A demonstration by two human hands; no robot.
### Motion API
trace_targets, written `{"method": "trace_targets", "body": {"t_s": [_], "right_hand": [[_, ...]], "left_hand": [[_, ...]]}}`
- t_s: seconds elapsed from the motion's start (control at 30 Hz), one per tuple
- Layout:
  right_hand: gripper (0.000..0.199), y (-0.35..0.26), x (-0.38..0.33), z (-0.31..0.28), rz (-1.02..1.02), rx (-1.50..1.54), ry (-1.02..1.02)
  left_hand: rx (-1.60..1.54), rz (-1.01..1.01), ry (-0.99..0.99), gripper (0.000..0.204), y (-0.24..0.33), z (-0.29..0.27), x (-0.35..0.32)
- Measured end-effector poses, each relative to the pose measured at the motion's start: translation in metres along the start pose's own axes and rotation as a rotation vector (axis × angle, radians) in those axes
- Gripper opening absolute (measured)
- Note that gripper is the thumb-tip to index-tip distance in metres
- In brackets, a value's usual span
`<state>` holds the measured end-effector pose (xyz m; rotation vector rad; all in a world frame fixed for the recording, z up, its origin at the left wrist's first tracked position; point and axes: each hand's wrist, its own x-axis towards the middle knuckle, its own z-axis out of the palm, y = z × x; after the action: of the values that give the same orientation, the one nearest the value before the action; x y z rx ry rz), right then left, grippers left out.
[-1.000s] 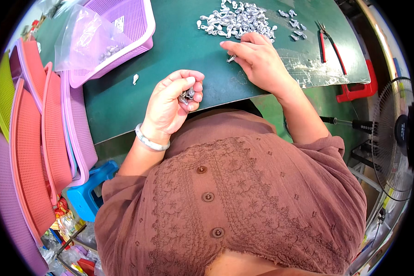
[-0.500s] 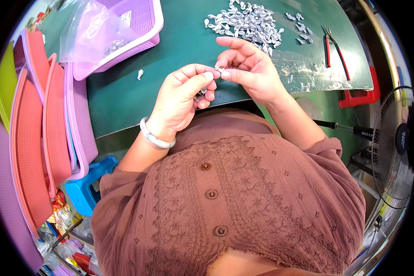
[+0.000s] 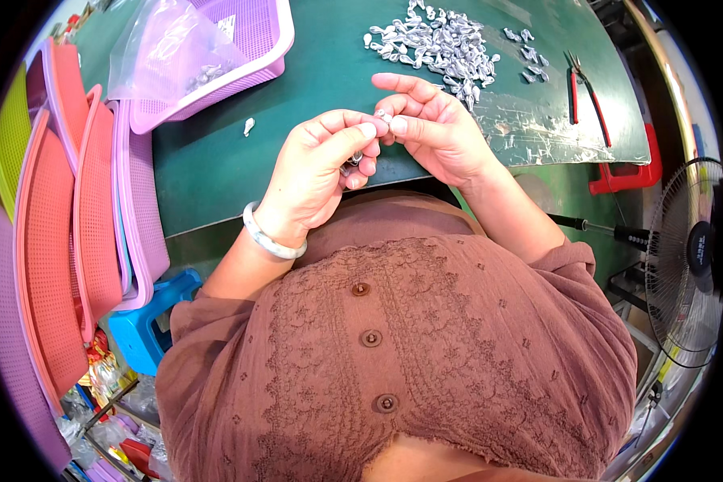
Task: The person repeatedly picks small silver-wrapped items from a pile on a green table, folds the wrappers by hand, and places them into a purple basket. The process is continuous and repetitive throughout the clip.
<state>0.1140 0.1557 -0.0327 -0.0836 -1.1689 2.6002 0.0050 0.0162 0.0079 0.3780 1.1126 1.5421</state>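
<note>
My left hand (image 3: 317,165), with a pale bangle (image 3: 271,233) at its wrist, pinches thumb against forefinger. Several dark shiny metal pieces (image 3: 351,161) sit in its curled lower fingers. Tip to tip with it, my right hand (image 3: 442,128) closes thumb and forefinger on a tiny silvery metal piece (image 3: 384,117), its other fingers loosely bent. Fingertips partly cover that piece, so its exact kind cannot be made out. Beyond the right hand lies a heap of small silver-grey drop-shaped pieces with looped ends (image 3: 442,48). One similar piece (image 3: 249,127) lies alone to the left.
Red-handled pliers (image 3: 588,100) lie right on the green table (image 3: 209,177), near a small group of grey pieces (image 3: 530,56). A purple basket (image 3: 277,60) holding a clear bag (image 3: 173,56) stands back left. Stacked baskets (image 3: 48,241), a blue stool (image 3: 149,321) and a fan (image 3: 683,257) flank me.
My right fingertips have drawn in around the tiny piece, covering more of it. The left hand keeps nearly the same pinch. The whole view has shifted slightly.
</note>
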Motion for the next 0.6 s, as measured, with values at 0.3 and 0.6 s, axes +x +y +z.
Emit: {"method": "trace_targets", "body": {"t_s": [0.3,0.6], "right_hand": [[0.047,-0.006,-0.002,0.01,-0.102,-0.343,0.075],[0.052,-0.007,-0.006,0.015,-0.286,-0.762,0.022]], "left_hand": [[-0.039,-0.01,0.023,0.014,-0.003,-0.005,0.002],[0.053,-0.034,0.083,0.014,-0.007,-0.006,0.005]]}}
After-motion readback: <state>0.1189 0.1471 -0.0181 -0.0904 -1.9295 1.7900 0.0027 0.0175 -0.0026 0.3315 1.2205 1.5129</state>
